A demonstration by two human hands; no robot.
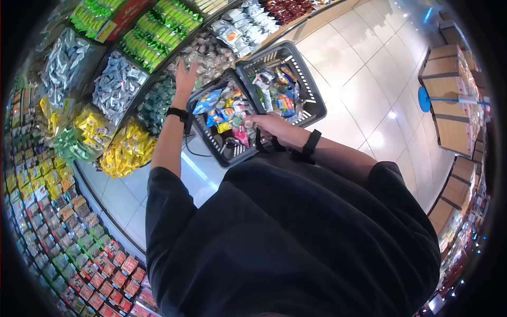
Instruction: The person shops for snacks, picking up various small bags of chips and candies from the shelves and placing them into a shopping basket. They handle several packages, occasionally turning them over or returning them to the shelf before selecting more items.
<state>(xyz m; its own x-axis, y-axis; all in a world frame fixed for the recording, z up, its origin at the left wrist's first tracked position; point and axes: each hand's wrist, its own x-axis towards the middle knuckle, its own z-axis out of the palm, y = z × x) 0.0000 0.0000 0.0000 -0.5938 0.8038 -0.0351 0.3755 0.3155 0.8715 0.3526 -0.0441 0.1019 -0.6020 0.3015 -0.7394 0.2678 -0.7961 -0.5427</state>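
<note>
My left hand (186,78) reaches over a bin of small clear-wrapped packets (214,55), touching or just above them. Its fingers are apart, and nothing shows in them. My right hand (273,127) is over the near side of a dark grey shopping basket (229,157), its fingers together at a small clear-wrapped packet (248,123). Blue, yellow and pink snack packets lie in this basket, among them a blue bag (207,101). A second dark grey basket (318,108) adjoins it on the right, holding more colourful packets.
Bins of green packets (153,39), silver-grey packets (117,87) and yellow packets (129,150) stand to the left. Shelves of small packs (95,259) line the lower left. Tiled floor (364,90) and wooden crates (446,92) lie to the right.
</note>
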